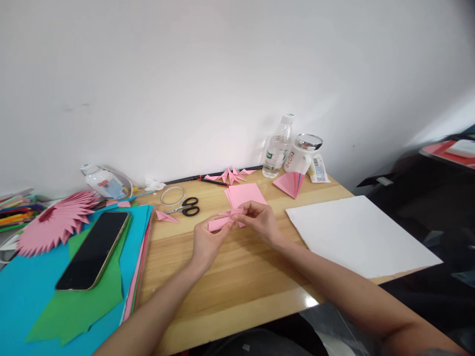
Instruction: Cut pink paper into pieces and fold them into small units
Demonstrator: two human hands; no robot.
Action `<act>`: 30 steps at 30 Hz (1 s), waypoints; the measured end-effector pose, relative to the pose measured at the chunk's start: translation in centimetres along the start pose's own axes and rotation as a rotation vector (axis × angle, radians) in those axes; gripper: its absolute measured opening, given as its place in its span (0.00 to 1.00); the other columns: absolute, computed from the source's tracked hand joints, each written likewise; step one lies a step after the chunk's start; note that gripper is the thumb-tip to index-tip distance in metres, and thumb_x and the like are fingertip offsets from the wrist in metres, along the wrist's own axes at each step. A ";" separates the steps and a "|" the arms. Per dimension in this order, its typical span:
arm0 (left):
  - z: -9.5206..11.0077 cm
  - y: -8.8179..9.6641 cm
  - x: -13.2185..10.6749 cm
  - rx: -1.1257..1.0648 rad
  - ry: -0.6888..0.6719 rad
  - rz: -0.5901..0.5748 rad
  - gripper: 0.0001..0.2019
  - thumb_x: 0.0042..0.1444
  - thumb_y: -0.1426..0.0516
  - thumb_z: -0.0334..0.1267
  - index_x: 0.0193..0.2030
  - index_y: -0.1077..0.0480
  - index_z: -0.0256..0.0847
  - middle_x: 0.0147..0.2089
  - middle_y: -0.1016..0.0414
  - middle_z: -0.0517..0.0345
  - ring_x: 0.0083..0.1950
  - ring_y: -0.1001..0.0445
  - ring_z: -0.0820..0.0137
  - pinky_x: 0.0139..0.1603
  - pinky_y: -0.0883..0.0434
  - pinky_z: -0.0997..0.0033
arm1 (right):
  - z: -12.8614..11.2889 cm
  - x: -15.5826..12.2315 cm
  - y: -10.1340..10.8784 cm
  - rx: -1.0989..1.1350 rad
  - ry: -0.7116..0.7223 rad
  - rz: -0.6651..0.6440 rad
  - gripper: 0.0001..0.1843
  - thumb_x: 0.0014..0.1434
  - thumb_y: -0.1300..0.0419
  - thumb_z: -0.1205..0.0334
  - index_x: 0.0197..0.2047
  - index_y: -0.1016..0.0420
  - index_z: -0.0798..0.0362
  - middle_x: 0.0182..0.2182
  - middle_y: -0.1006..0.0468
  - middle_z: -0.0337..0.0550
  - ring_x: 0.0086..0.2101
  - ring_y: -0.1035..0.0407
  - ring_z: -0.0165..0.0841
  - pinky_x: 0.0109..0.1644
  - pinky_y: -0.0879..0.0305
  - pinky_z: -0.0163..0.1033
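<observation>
Between my two hands is a small folded strip of pink paper (pixel 219 224), held just above the wooden table (pixel 222 277). My left hand (pixel 208 240) pinches its left part with thumb and fingers. At its right end, my right hand (pixel 260 221) grips the paper between thumb and fingertips. Just behind the hands lies a stack of pink paper squares (pixel 247 193). Black-handled scissors (pixel 190 206) rest to the left, close to a small folded pink piece (pixel 167 217). Several pointed pink folded pieces (pixel 233 175) sit by the wall.
On the left, a black phone (pixel 94 249) lies on green paper (pixel 79 309) and blue sheets (pixel 22 296), beside a pink pleated ring (pixel 61 222). A water bottle (pixel 277 151), a mug (pixel 300 155) and a pink folded fan (pixel 288 184) stand back right. A white board (pixel 359 235) overhangs the right edge.
</observation>
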State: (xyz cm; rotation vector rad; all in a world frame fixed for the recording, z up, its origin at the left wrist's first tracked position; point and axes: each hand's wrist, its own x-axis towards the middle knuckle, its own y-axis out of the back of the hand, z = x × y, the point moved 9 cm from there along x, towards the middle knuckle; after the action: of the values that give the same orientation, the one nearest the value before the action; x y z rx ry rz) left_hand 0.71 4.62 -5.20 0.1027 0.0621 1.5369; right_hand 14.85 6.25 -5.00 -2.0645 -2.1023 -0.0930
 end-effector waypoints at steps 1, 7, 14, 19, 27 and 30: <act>0.1 0.0 0.0 -0.009 0.004 -0.011 0.12 0.43 0.37 0.38 0.34 0.24 0.33 0.36 0.20 0.50 0.38 0.22 0.63 0.42 0.26 0.65 | 0.0 0.1 0.0 0.004 -0.005 -0.003 0.19 0.39 0.31 0.50 0.23 0.31 0.54 0.17 0.33 0.33 0.19 0.38 0.25 0.23 0.41 0.32; 0.8 0.3 0.1 -0.058 0.009 -0.027 0.15 0.41 0.35 0.39 0.36 0.25 0.33 0.37 0.20 0.49 0.38 0.22 0.64 0.41 0.26 0.66 | 0.5 0.5 -1.6 0.086 -0.112 -0.225 0.19 0.37 0.29 0.52 0.30 0.27 0.54 0.23 0.27 0.35 0.25 0.31 0.28 0.30 0.36 0.34; 1.5 0.5 -0.2 0.084 -0.102 0.042 0.11 0.44 0.37 0.36 0.35 0.28 0.37 0.38 0.21 0.51 0.38 0.22 0.65 0.40 0.26 0.67 | 0.3 -0.1 -1.8 0.090 -0.126 -0.249 0.20 0.34 0.29 0.49 0.26 0.25 0.54 0.26 0.22 0.40 0.28 0.28 0.33 0.36 0.33 0.39; 1.3 0.1 -0.5 0.080 -0.130 0.002 0.10 0.45 0.38 0.37 0.36 0.27 0.36 0.38 0.21 0.51 0.39 0.23 0.65 0.41 0.27 0.66 | -0.2 -0.4 -2.0 0.060 -0.102 -0.361 0.17 0.37 0.30 0.48 0.24 0.24 0.54 0.23 0.22 0.40 0.28 0.29 0.33 0.36 0.33 0.40; 0.7 -0.3 -0.5 -0.130 0.019 -0.055 0.19 0.41 0.36 0.38 0.41 0.27 0.33 0.42 0.21 0.47 0.41 0.22 0.63 0.42 0.26 0.67 | -0.2 -0.1 -1.1 -0.008 -0.091 -0.428 0.16 0.44 0.33 0.48 0.22 0.24 0.55 0.23 0.23 0.42 0.27 0.30 0.32 0.33 0.35 0.37; 0.1 -0.2 -0.4 -0.186 0.078 -0.035 0.21 0.38 0.34 0.39 0.40 0.27 0.32 0.39 0.20 0.46 0.39 0.22 0.62 0.42 0.26 0.65 | 0.0 0.0 -0.7 -0.011 -0.090 -0.394 0.16 0.46 0.34 0.49 0.21 0.26 0.54 0.21 0.25 0.40 0.25 0.31 0.31 0.32 0.35 0.37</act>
State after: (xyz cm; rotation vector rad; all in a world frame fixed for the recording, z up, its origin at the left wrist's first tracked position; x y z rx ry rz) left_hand 0.89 4.23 -5.14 -0.1057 -0.0167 1.5047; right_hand 14.15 6.24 -4.95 -1.6594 -2.5412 -0.0678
